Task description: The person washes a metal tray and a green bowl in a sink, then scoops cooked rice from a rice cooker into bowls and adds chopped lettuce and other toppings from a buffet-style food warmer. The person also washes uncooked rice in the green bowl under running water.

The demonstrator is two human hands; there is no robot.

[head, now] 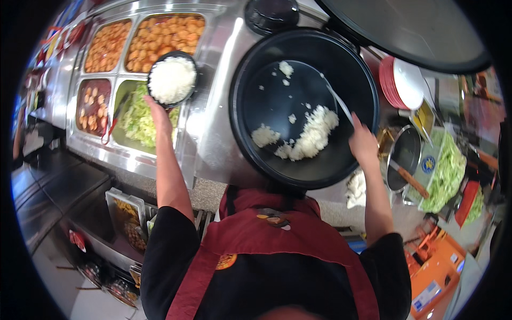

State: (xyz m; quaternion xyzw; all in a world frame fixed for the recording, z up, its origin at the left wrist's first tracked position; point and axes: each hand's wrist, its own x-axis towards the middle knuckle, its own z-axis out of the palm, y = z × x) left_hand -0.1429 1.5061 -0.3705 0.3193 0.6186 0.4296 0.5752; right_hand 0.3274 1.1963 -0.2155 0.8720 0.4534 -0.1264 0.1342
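A black bowl (196, 85) heaped with white cooked rice (173, 80) rests in my left hand (159, 114), held over the food trays at the left. My right hand (363, 140) grips the handle of a pale rice paddle (339, 98), which reaches into a large black rice cooker pot (256, 52). Clumps of rice (312, 134) lie on the near side of the pot's floor, with smaller bits scattered about. The paddle's far end looks thin, seen nearly edge-on.
A steel counter holds trays of orange-brown stewed pieces (166, 34), shredded cabbage (138, 120) and pieces in dark sauce (94, 106). The cooker's raised lid (416, 28) overhangs the back right. Stacked red-and-white bowls (406, 84), a steel pot (405, 156) and more cabbage (446, 176) stand right.
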